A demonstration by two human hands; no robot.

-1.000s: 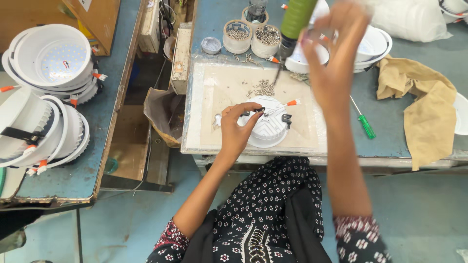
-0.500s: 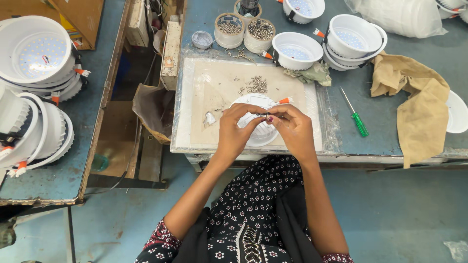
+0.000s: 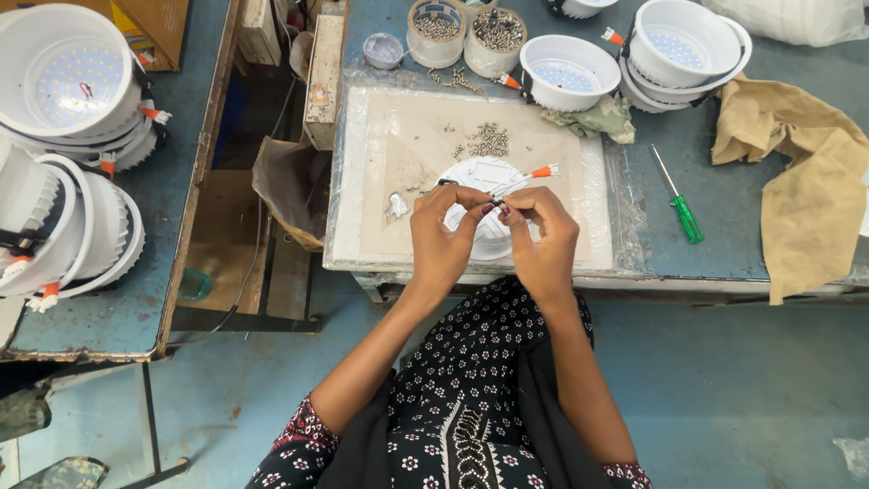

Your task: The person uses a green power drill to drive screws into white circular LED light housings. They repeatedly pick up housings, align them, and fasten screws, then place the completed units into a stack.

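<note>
A round white lamp housing (image 3: 484, 177) with an orange-tipped spring clip (image 3: 543, 170) lies face down on a plastic-covered work mat (image 3: 398, 145). My left hand (image 3: 444, 240) and my right hand (image 3: 543, 231) meet just above its near edge, fingertips pinched together on a thin dark wire end (image 3: 496, 201). Both hands cover the housing's near half. A small heap of screws (image 3: 489, 140) lies just beyond the housing on the mat.
Two round tubs of screws (image 3: 466, 32) stand behind the mat. White lamp housings (image 3: 625, 59) sit at the back right, more stacked on the left table (image 3: 63, 136). A green screwdriver (image 3: 679, 204), a tan cloth (image 3: 801, 181) and a gap between tables (image 3: 262, 226) lie around.
My right hand, raised high with a green-handled tool a second ago, came down to the housing. Both hands now pinch the wire at the housing's near edge.
</note>
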